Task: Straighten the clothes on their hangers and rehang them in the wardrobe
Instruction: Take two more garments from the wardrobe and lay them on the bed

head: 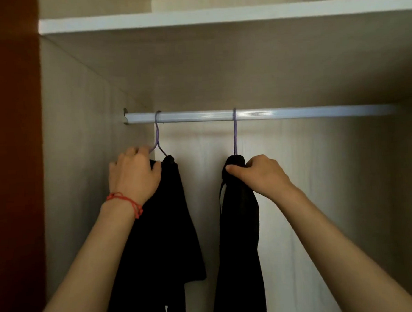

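your left hand [135,175] grips the purple hanger [158,144] and black garment [163,229] at 9 o'clock; your right hand [261,174] pinches the second black garment [240,237] at 3 o'clock. both hang from the wardrobe rail [293,113].

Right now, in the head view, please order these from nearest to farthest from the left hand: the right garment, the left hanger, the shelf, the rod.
From the left hand:
1. Left hanger: touching its fingers, just above.
2. Rod: overhead, above the hand.
3. Right garment: to the right, held by the right hand.
4. Shelf: highest, far above the rod.
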